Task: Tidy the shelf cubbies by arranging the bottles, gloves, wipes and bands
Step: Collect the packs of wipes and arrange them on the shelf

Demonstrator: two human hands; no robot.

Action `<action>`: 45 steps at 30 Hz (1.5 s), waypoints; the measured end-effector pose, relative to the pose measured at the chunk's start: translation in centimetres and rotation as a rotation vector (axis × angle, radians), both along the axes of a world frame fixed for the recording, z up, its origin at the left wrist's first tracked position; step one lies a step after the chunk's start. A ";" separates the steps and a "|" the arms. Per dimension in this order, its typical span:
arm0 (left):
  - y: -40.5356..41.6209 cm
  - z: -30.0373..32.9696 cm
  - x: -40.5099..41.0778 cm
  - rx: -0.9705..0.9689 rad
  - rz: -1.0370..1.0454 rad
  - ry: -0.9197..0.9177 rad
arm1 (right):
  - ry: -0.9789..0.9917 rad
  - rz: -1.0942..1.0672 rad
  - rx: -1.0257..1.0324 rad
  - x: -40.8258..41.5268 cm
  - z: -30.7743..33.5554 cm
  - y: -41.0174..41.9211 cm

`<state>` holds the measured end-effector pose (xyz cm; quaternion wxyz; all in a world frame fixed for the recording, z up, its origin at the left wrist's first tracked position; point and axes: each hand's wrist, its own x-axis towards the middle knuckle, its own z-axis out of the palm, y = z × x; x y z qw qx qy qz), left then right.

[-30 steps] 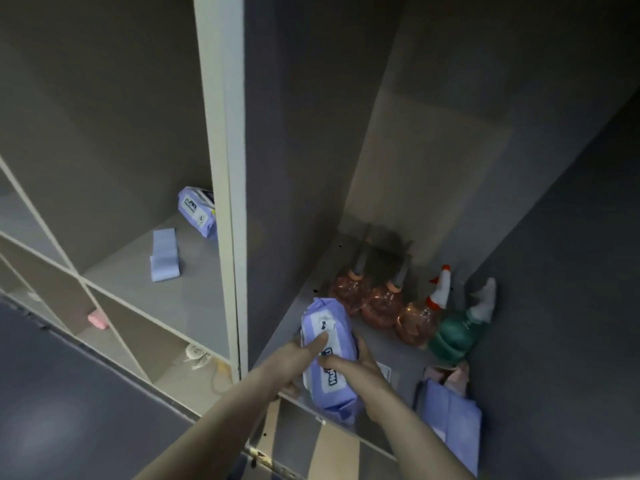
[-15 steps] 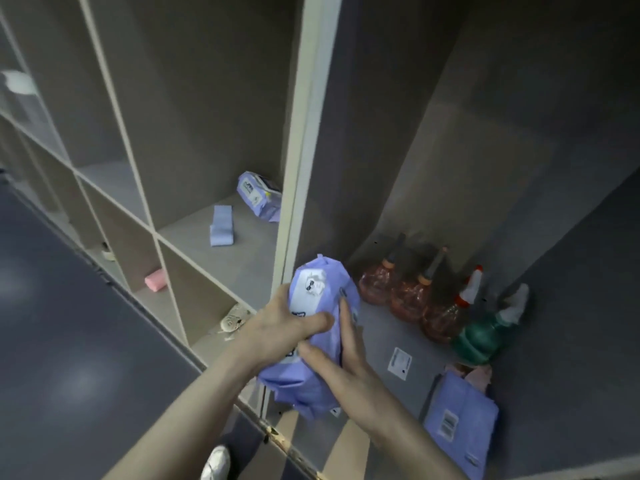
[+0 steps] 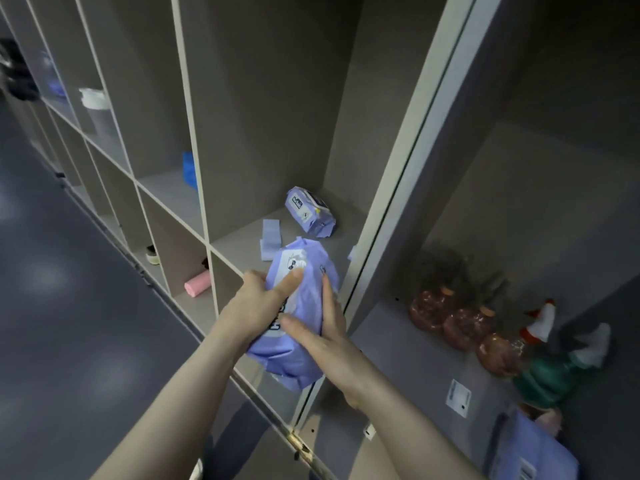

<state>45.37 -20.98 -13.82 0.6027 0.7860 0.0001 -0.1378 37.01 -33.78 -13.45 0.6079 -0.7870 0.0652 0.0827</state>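
Both hands hold a purple wipes pack [image 3: 304,271] in front of the shelf's white upright. My left hand [image 3: 258,306] grips its left side, thumb across the front. My right hand [image 3: 322,332] grips its right side, fingers along the pack. A second wipes pack [image 3: 310,211] lies at the back of the middle cubby beside a small pale folded cloth [image 3: 271,235]. In the right cubby stand three brownish spray bottles [image 3: 464,325] and a green spray bottle [image 3: 550,374]. A purple packet [image 3: 533,452] lies at the front right.
The white upright [image 3: 398,188] separates the middle and right cubbies. A pink roll [image 3: 197,281] lies in a lower cubby. A blue item [image 3: 188,169] and a white-lidded container [image 3: 93,98] sit in cubbies further left. A white label [image 3: 458,398] lies on the right cubby floor.
Both hands have lifted the wipes pack out of the right cubby and carried it left, towards the middle cubby. The view has swung left, showing more cubbies.
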 end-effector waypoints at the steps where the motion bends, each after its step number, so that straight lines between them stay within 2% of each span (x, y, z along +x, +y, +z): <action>1: 0.6 -0.2 1.0 0.016 -0.014 0.005 | 0.013 -0.009 0.011 0.9 -0.4 0.5; 9: 5.3 -1.0 10.7 0.109 -0.182 0.082 | 0.091 -0.219 0.031 11.0 -2.9 7.0; 14: 8.3 -1.6 16.5 -0.049 -0.388 0.138 | 0.080 -0.249 0.144 16.1 -4.3 10.2; 17: 9.8 -3.5 20.4 -0.083 -0.428 0.179 | 0.052 -0.235 0.177 18.7 -6.2 11.7; 21: 11.0 -5.3 24.6 0.029 -0.397 0.132 | 0.070 -0.179 0.152 21.6 -8.6 11.9; 24: 10.8 -5.5 26.9 0.238 -0.321 0.064 | 0.150 -0.261 0.118 23.5 -9.0 10.8; 28: 10.1 -5.0 28.6 0.522 -0.363 -0.034 | 0.174 -0.217 -0.191 26.2 -8.7 8.4; 32: 9.2 -5.4 30.5 0.632 -0.437 -0.060 | 0.258 -0.118 -0.517 29.5 -11.1 6.3; 35: 8.3 -6.4 31.8 0.650 -0.473 -0.053 | 0.346 0.077 -0.749 31.6 -12.4 4.6; 39: 6.9 -7.5 32.8 0.743 -0.479 -0.105 | 0.429 0.180 -0.870 31.7 -14.2 3.1; 41: 6.3 -7.7 33.1 0.780 -0.482 -0.145 | 0.412 0.156 -0.942 31.0 -14.8 2.5; 43: 6.0 -8.3 33.7 0.805 -0.485 -0.155 | 0.372 0.035 -1.022 29.9 -14.7 1.2; 45: 5.7 -8.9 34.1 0.838 -0.501 -0.155 | 0.418 -0.098 -1.070 28.5 -14.7 -1.2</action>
